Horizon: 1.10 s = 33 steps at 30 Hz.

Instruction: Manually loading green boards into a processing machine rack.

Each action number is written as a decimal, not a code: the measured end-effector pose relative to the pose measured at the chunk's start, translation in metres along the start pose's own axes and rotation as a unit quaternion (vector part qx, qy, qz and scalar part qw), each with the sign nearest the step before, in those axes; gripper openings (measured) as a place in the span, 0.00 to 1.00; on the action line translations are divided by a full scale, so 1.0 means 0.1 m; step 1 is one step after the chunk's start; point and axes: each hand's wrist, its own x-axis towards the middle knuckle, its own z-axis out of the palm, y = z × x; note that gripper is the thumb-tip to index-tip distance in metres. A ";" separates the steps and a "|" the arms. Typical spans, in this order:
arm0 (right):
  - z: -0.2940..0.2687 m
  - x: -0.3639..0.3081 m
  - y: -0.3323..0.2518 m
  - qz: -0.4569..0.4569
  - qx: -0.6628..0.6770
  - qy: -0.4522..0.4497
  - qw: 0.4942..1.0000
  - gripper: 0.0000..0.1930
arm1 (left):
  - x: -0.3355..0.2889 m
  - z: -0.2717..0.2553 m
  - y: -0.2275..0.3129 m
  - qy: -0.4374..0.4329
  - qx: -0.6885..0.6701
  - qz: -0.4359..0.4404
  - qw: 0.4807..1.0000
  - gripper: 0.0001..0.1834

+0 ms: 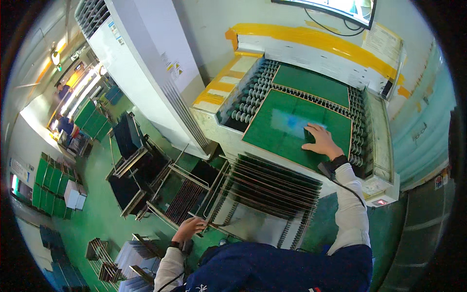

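A green flat panel (277, 117) with a thin light-brown edge lies on the roller conveyor (243, 104), its near side reaching over the machine's front edge. My right hand (321, 142) rests over the panel's right part, fingers spread. Behind it a second green panel (311, 83) lies on the rollers. In front of the machine stands a slotted rack (253, 224) holding several dark panels (277, 182) upright in a row. At the rack's near left corner my left hand (189, 228) is closed around its metal frame.
A tall white cabinet (151, 73) stands left of the conveyor. More metal racks (187, 194) with dark panels crowd the green floor to the left. A grey cart (138, 260) is at lower left. A screen (335, 7) hangs above. People work at the far left.
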 end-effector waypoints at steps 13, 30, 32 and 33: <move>-0.05 0.16 0.06 -0.006 0.026 0.009 1.000 0.40 | 0.10 -0.48 -1.12 0.061 -0.057 -0.047 0.995 0.21; 1.83 -1.51 -1.53 0.026 0.296 -0.138 0.945 0.17 | 0.14 -0.74 -1.50 0.111 0.002 -0.020 0.994 0.15; 2.10 -1.67 -1.50 -0.058 0.144 -0.020 0.988 0.20 | 0.08 -0.83 -1.51 0.156 0.001 -0.039 0.987 0.14; 2.11 -1.70 -1.59 -0.028 0.169 -0.032 0.985 0.23 | 0.00 -0.90 -1.55 0.180 -0.011 -0.050 0.982 0.13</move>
